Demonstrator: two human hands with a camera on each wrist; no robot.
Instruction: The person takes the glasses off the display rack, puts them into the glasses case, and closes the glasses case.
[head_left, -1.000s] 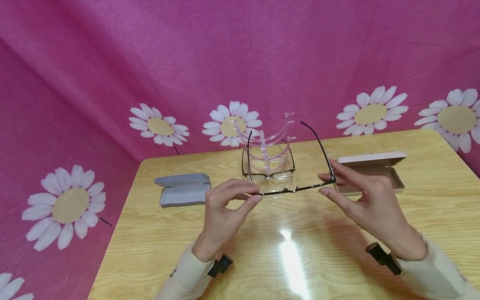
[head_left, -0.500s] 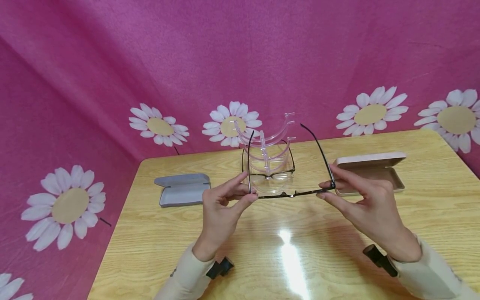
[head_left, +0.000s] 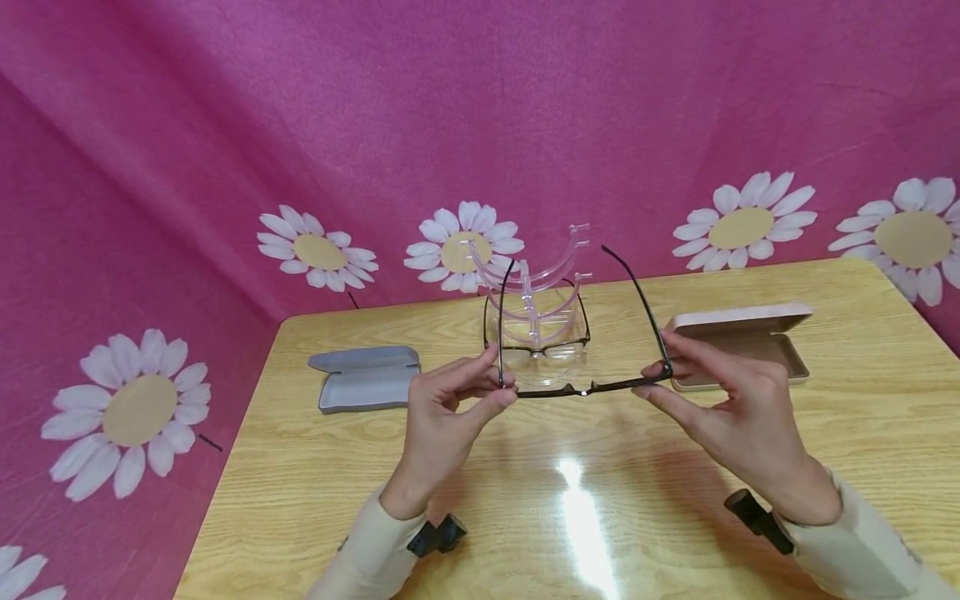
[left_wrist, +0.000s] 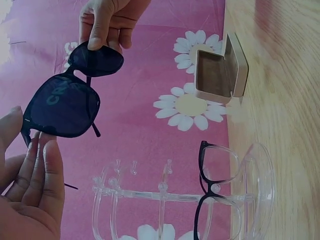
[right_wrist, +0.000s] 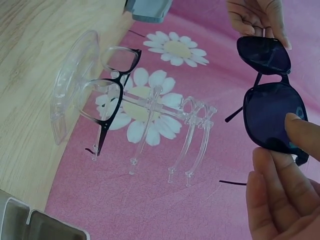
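Black sunglasses [left_wrist: 64, 105] with dark lenses are held up off the table, their temples unfolded and pointing away toward the stand. My left hand [head_left: 450, 417] pinches the left end of the frame between thumb and fingers. At the opposite hinge, my right hand [head_left: 738, 417] grips the other end the same way. Just beyond them stands a clear plastic glasses stand [right_wrist: 150, 107] with several curved arms. Clear-lensed glasses with a black upper rim [right_wrist: 112, 97] rest on its lowest tier. The upper arms carry nothing.
An open grey glasses case [head_left: 367, 383] lies on the wooden table [head_left: 315, 517] at the left. Behind my right hand lies an open pale pink case [head_left: 791, 358] with a brown lining. A pink flowered cloth [head_left: 600, 108] hangs behind the table.
Both hands have shifted the sunglasses slightly, and the front has tilted a little. The left temple tip has moved a bit to the right. The stand and cases have stayed put.
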